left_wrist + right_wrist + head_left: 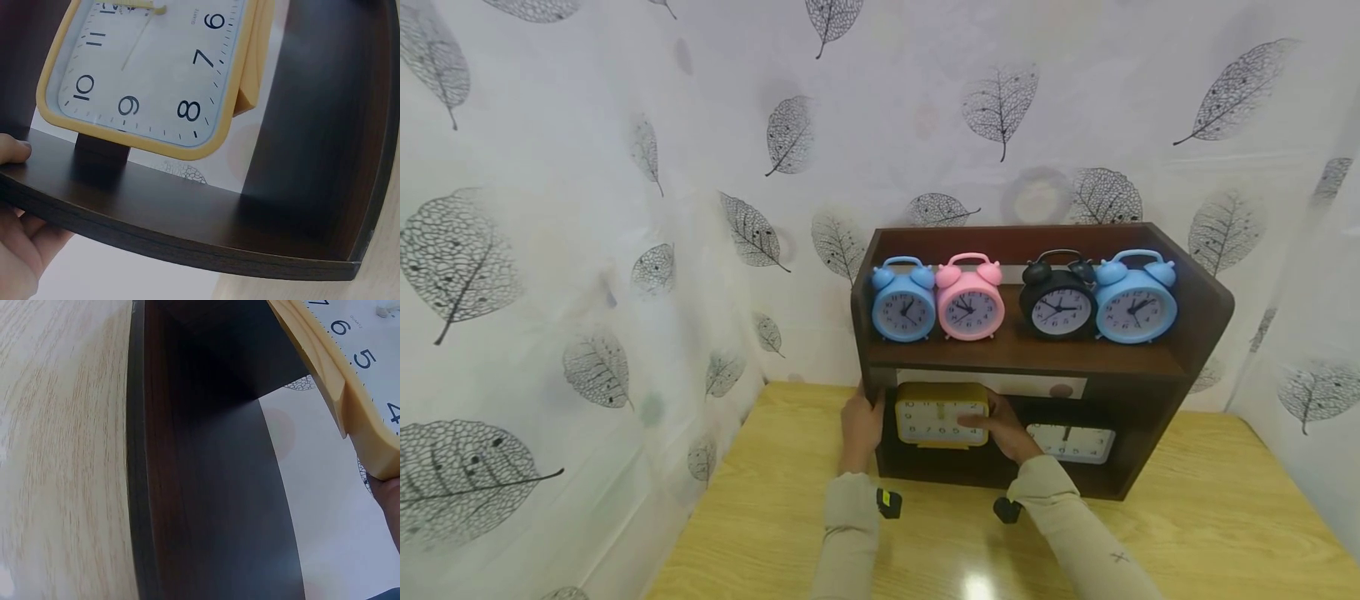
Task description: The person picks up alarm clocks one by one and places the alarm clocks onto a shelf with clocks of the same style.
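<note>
A yellow rectangular clock (942,414) with a white face is in the lower left of a dark brown two-tier shelf (1030,358). My right hand (1006,427) grips its right end, thumb over the front. In the right wrist view the base of the yellow clock (331,394) hangs above the shelf floor. My left hand (860,429) holds the shelf's left side panel. The left wrist view has the thumb on the inner face of that panel (156,215) and the fingers (47,240) outside it.
On the upper tier stand a blue twin-bell alarm clock (904,307), a pink one (970,304), a black one (1057,304) and another blue one (1136,307). A dark-framed rectangular clock (1078,443) sits lower right. The shelf stands on a wooden table (775,483).
</note>
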`<state>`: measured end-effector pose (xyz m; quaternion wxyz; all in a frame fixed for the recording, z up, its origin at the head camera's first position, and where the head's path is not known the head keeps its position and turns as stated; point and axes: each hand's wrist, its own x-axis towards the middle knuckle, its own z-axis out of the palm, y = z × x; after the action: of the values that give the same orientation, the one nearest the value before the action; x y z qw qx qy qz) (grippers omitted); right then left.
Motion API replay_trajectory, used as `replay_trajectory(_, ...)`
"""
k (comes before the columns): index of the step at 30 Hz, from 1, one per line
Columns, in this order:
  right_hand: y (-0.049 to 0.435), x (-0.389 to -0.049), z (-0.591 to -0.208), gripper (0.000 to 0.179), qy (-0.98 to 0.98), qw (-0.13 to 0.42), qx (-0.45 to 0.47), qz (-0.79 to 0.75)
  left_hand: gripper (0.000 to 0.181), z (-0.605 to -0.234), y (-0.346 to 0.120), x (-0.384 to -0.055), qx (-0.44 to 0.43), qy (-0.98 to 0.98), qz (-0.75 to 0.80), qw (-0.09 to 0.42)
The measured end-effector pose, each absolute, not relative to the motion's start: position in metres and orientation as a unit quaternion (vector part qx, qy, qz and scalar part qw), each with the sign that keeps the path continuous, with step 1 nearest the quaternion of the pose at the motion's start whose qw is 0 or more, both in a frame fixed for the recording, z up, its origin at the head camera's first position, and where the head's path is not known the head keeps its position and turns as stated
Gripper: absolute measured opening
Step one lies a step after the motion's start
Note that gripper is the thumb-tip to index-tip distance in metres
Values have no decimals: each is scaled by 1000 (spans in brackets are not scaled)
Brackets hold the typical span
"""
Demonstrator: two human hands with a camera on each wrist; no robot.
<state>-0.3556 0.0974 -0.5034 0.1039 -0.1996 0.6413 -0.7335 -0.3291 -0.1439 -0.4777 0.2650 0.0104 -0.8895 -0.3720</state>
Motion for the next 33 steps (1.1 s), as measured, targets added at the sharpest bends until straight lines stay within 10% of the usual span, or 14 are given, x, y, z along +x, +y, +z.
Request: replay_trajectory(33,90,-367,-527,32,641,111,-212,-729,36,-478,-144,-328,22,-893,-370,256)
